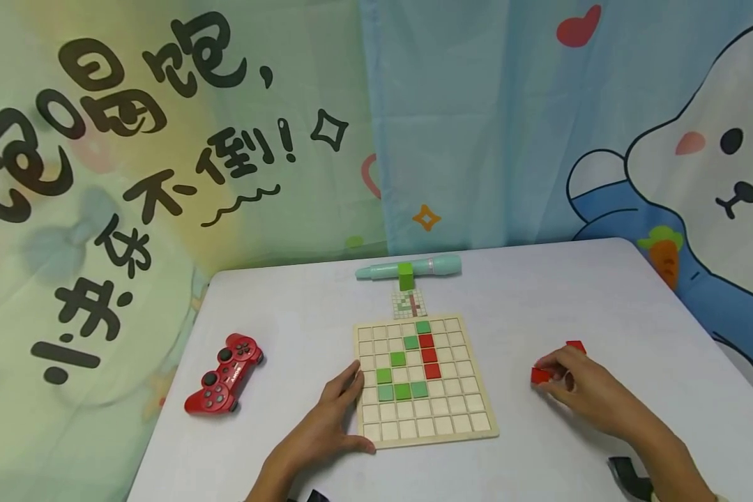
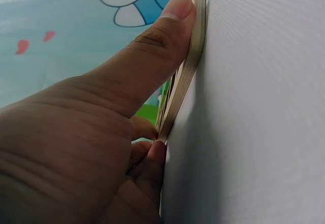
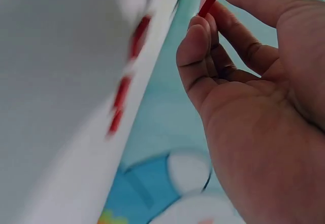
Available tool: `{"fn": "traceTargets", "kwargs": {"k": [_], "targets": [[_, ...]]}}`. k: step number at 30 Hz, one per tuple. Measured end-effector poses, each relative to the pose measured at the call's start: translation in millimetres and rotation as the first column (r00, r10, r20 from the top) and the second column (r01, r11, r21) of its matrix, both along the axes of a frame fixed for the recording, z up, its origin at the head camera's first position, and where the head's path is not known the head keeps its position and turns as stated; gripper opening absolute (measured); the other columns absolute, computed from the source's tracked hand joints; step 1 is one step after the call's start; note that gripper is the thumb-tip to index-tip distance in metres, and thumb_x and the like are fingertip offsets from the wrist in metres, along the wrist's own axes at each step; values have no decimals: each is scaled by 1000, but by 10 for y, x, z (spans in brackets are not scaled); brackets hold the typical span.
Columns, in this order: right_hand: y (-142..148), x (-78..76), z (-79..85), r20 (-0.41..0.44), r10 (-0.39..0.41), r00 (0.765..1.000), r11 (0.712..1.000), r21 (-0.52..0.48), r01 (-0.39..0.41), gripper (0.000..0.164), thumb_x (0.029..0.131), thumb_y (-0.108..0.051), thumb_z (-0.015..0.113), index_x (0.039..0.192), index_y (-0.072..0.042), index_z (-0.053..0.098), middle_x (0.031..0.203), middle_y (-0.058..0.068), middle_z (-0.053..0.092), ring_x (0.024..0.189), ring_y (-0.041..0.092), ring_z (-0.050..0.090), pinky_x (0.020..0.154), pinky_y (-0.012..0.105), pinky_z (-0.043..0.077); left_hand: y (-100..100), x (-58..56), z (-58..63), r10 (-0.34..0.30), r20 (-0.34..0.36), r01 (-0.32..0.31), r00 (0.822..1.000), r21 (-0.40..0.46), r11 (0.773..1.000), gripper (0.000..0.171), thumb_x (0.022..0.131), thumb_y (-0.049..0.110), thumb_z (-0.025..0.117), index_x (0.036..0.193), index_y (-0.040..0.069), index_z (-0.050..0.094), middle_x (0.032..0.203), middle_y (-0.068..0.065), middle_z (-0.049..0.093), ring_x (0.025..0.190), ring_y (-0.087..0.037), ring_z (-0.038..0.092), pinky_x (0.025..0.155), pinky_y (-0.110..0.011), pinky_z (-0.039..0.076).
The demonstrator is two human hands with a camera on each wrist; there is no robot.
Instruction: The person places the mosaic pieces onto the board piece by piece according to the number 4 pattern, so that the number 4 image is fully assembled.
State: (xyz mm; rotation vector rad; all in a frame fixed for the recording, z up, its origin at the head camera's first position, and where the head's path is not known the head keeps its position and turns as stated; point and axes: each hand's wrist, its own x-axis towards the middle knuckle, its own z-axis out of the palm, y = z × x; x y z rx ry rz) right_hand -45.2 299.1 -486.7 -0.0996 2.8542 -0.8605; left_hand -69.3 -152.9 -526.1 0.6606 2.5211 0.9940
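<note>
A pale wooden grid board (image 1: pixel 452 418) lies on the table with green and red square tiles in some cells. My left hand (image 1: pixel 329 418) holds it at its lower left corner, thumb at the near edge and fingers along the left side. Seen from the left wrist, the thumb (image 2: pixel 162 36) lies straight against the board's edge (image 2: pixel 185 76) and the other fingertips bend against it. To the right of the board, my right hand (image 1: pixel 592 390) pinches a red tile (image 1: pixel 540 376) between thumb and fingers. Another red tile (image 1: pixel 576 346), partly hidden, shows behind that hand.
A small printed pattern card (image 1: pixel 401 307) lies beyond the board, with a green block (image 1: pixel 406 277) and a teal pen (image 1: pixel 442 265) behind it. At the left is a red game controller (image 1: pixel 226 376). Blurred red tiles (image 3: pixel 122 93) lie on the table in the right wrist view.
</note>
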Motion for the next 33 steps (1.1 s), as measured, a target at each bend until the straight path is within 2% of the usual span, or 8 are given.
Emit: {"fn": "traceTargets", "kwargs": {"k": [3,6,11,15,19,23,26,33], "targets": [[-271,-71,64,-31,97,995,995,-12,-97,29,93,-17,82,119,-15,70,111,-4,64,96,11,57,76,17,54,0,-1,-6,2,1,-2,1000,2,1000,125,72,43,97,168,4,28,181,-10,13,166,-40,17,127,-59,33],[-529,-151,93,-56,202,978,978,-32,-204,25,95,-21,82,117,-21,70,112,-8,62,97,7,56,77,19,55,0,-2,-15,1,-2,-1,1000,3,1000,125,72,42,97,168,3,28,181,-10,13,166,-40,17,127,-59,32],[-875,-293,60,-54,350,935,930,-96,-354,20,98,-24,79,115,-20,70,114,-6,61,94,6,55,76,20,52,-12,2,-32,-6,-17,6,1000,-3,1000,125,72,43,97,168,3,27,181,-10,13,166,-40,18,127,-58,33],[-1050,-372,-13,-55,432,900,893,-115,-435,19,98,-21,79,115,-15,72,115,-4,61,94,6,54,78,20,51,-19,-3,-42,-6,-21,6,1000,-5,1000,125,72,44,97,168,3,27,181,-9,13,166,-40,18,127,-58,34],[-1153,-397,-73,-78,474,877,873,-89,-480,18,97,-18,79,113,-13,73,112,-5,62,94,4,55,81,21,54,-15,-9,-32,-10,-19,10,1000,-12,1000,125,72,44,97,168,4,27,182,-8,13,166,-38,18,127,-57,34],[-1208,-406,-111,-83,484,871,870,-62,-490,14,98,-18,78,111,-16,71,110,-7,61,96,3,55,85,23,55,-11,-5,-9,-13,-20,13,1000,-13,1000,124,72,42,97,168,3,28,181,-9,13,166,-39,18,127,-57,34],[-1228,-415,-119,-79,484,872,871,-53,-488,14,98,-18,78,110,-17,71,109,-8,60,96,3,54,85,23,55,-9,-5,1,-10,-18,10,1000,-12,1000,124,72,41,97,168,3,28,181,-10,13,166,-39,18,127,-57,34],[-1244,-461,-111,-108,503,857,862,-4,-507,15,96,-18,80,107,-18,69,107,-7,57,96,5,54,83,24,55,-7,-5,-15,-9,-23,8,1000,-14,1000,125,71,41,98,168,3,28,181,-10,14,166,-39,18,127,-58,34]]}}
